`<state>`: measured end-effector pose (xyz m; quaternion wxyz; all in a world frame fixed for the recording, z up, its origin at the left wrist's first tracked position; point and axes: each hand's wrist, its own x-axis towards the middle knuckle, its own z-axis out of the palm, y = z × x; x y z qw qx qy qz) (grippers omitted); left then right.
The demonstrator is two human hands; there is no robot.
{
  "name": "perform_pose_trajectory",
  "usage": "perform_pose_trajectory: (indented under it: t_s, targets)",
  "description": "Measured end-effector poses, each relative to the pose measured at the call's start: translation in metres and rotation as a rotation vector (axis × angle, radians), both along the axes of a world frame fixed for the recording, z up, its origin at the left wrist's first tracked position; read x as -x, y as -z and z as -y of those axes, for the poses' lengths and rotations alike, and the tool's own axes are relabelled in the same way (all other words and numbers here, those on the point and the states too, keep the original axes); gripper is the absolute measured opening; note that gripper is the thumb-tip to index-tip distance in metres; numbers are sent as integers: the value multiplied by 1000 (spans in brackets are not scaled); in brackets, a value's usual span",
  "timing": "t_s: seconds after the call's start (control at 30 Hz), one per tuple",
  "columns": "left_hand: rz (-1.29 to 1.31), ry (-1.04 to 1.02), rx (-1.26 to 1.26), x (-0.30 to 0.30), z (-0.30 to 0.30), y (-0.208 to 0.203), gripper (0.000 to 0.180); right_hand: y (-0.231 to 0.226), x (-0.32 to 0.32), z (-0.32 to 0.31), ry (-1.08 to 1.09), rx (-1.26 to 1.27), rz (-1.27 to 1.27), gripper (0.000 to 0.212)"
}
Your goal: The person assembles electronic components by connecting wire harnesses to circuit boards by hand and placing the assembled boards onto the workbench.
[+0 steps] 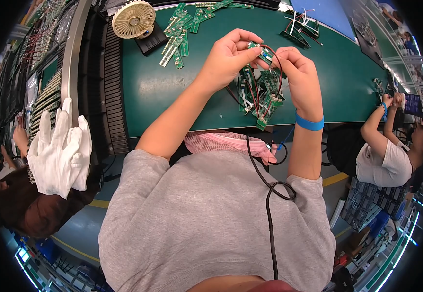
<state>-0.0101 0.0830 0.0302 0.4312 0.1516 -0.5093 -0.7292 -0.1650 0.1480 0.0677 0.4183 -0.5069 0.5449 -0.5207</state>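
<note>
Above the green work mat [167, 104], a small green circuit board [267, 55] with a blue-and-white part on it is held up between my hands. My left hand [232, 57] is closed on the board's left end, thumb and fingers pinching it. My right hand [300, 78], with a blue band at the wrist, has its fingers closed at the board's right end; its fingertips are partly hidden. A red and black wire [280, 68] loops past these fingers. Just below lies a tangled pile of wired green circuit boards [271, 87], close to the mat's near edge.
Loose green board strips [173, 46] lie at the far left beside a cream fan [133, 20] on a black base. Wired boards [299, 30] sit far right. A black ribbed rail [112, 82] and white gloves [61, 151] are at left. A co-worker [384, 158] sits at right.
</note>
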Motion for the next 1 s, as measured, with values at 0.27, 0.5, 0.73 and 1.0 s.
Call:
perform_pose_trajectory:
  t_s: [0.27,0.5,0.73,1.0]
  targets:
    - [7,5,22,0,0,-1,21,-3,0,-1,-23,-4,-44,10]
    - [11,-9,22,-1,-1,-1,21,-2,-2,-1,-6,7,-6,11]
    - [9,-5,32,-1,-1,-1,22,0,-1,0,0,40,-32,11]
    - [-6,1,0,0,-3,-3,23,0,-6,-1,10,54,-68,11]
